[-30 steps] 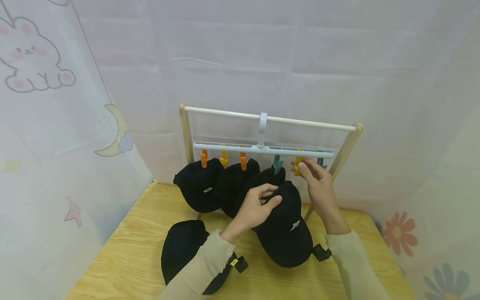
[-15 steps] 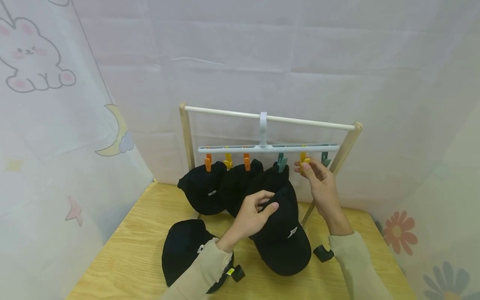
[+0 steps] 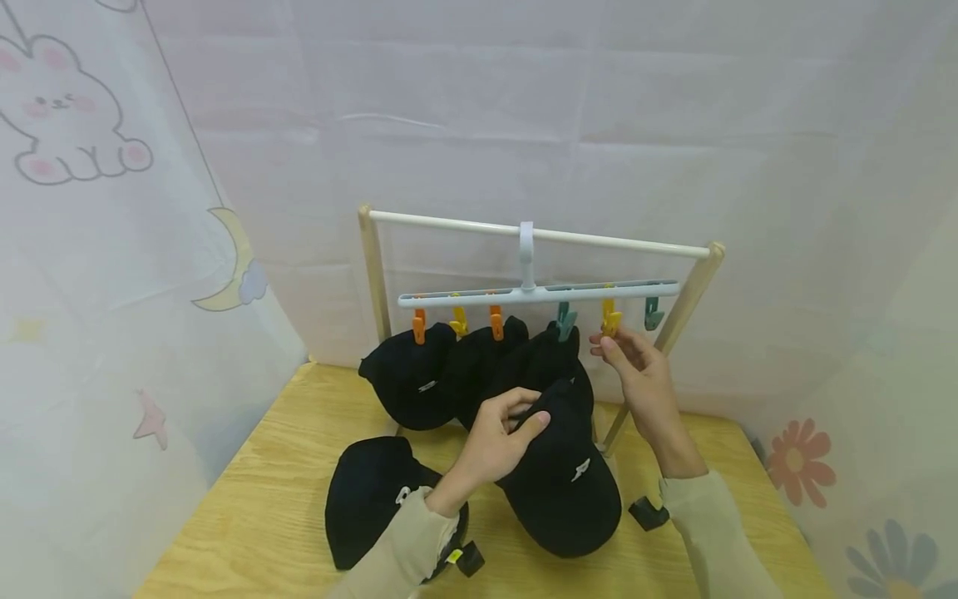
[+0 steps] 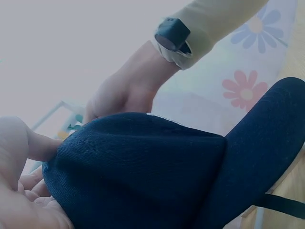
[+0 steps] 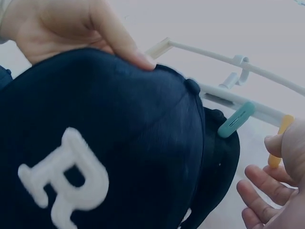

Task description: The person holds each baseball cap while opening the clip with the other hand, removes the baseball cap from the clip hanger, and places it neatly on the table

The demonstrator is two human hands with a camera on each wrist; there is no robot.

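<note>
At 7 o'clock on the table lies one black cap, flat and untouched. Just right of it, the left hand grasps a second cap by its crown, thumb on top and fingers curled under the fabric, holding it up at the table's centre below the clip hanger. Three more caps hang clipped from the hanger at 11 to 12 o'clock, making five caps in all. The hanger carries six clips: two orange, two yellow, two teal. The right hand, at 1 o'clock, has fingers half closed, thumb and forefinger tips just under the right yellow clip; whether they pinch it cannot be told. The hanger hooks over one rack.
</note>
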